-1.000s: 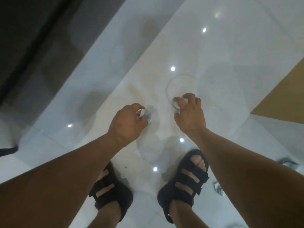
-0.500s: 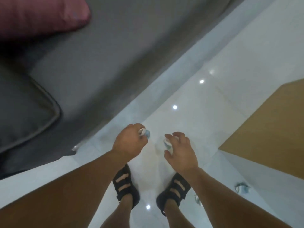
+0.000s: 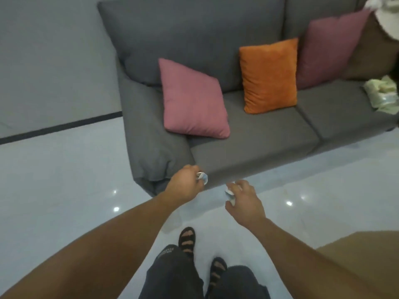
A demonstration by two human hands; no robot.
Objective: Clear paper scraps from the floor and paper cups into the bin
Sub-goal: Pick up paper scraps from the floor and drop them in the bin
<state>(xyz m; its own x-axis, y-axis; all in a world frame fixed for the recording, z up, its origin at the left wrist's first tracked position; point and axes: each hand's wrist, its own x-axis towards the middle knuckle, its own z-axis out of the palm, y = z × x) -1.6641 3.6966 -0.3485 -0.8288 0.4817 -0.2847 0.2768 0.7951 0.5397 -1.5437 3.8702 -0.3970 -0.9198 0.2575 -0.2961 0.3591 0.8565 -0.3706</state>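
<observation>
You face a grey sofa (image 3: pixel 216 35). In front of its seat edge, the fingers (image 3: pixel 195 169) of your left hand (image 3: pixel 185 184) grip a paper scrap (image 3: pixel 203 177), and your right hand (image 3: pixel 245 201) pinches a second scrap (image 3: pixel 229 192).

Single wide-angle view from the head, looking forward and down. Faces a grey fabric sofa (image 3: pixel 248 137) across the upper frame, glossy pale tiled floor (image 3: pixel 54 180) below. Close above black strapped sandals (image 3: pixel 187 238) at bottom centre.
</observation>
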